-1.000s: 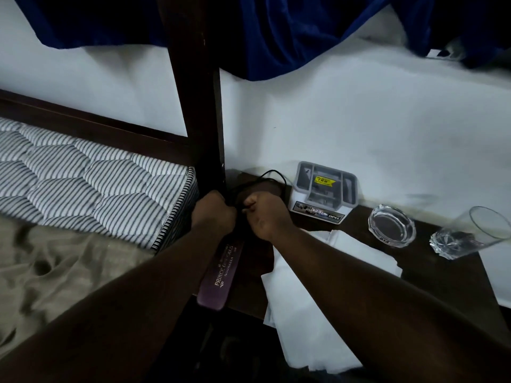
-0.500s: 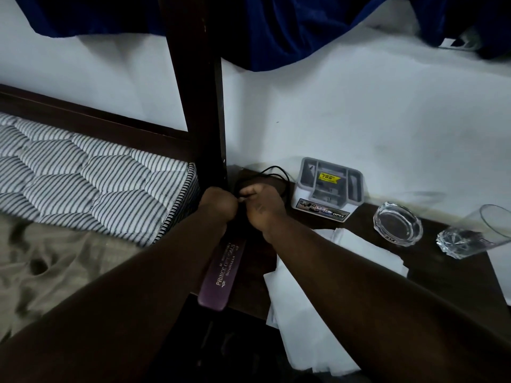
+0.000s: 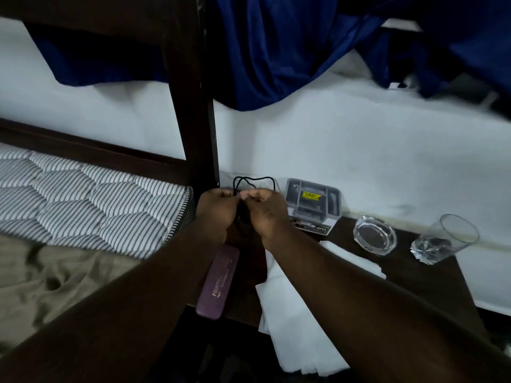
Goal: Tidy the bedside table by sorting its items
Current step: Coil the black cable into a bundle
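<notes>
My left hand [image 3: 215,210] and my right hand [image 3: 265,210] meet at the back left corner of the dark bedside table [image 3: 431,275], both pinching a thin black cord [image 3: 253,180] whose loops stick up above my fingers. A dark bundle hangs between the hands, mostly hidden. Below them a purple case [image 3: 218,281] with gold lettering lies lengthwise, its near end over the table's front edge. White paper sheets [image 3: 293,313] lie beside it and overhang the front too.
A grey boxed item with a yellow label [image 3: 312,205] stands against the white wall. A glass ashtray [image 3: 374,239] and a tilted drinking glass [image 3: 445,240] sit to the right. A dark bedpost [image 3: 190,111], striped mattress [image 3: 83,200] and hanging blue cloth [image 3: 276,51] border the left and top.
Both hands have lifted slightly and the cord's loops now show above the fingers. The view has shifted a little; the other table items have not moved.
</notes>
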Demonstrator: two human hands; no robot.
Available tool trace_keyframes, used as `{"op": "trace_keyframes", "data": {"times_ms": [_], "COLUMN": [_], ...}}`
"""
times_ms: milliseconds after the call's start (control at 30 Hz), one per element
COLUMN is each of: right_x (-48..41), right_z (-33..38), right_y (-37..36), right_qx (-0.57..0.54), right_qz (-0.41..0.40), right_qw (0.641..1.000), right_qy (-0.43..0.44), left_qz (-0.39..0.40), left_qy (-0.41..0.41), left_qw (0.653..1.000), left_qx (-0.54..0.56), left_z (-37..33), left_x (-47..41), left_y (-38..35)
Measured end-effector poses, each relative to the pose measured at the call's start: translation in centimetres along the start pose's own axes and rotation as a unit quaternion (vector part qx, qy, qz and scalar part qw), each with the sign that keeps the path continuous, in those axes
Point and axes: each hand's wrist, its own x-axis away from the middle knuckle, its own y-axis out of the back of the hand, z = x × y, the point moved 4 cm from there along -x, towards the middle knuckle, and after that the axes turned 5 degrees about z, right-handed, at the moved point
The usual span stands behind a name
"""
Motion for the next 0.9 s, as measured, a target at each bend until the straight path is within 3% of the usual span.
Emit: {"op": "trace_keyframes", "data": {"times_ms": [367,600,900], "right_x": [7.3,12.4,20.8], "right_z": [10.7,16.5,22.5], "right_y": [3.2,5.7,12.4], "right_qx": [-0.022,-0.008,-0.015], "right_qz": [-0.001,-0.07,-0.156], "right_qw": [0.996,0.991,0.974], "right_qy": [0.083,0.116,0.166], "left_qz": [0.004,0.08,0.179], "left_qy": [-0.125,-0.161,-0.229], "left_qw": [0.992,0.983,0.957], "left_qx": [0.007,0.049,0.011], "left_z": [-8.9,-13.6,-17.5], "left_x": [8.7,15.7,26.3], "left_y": [-0.7,-2.2,-6.2]}}
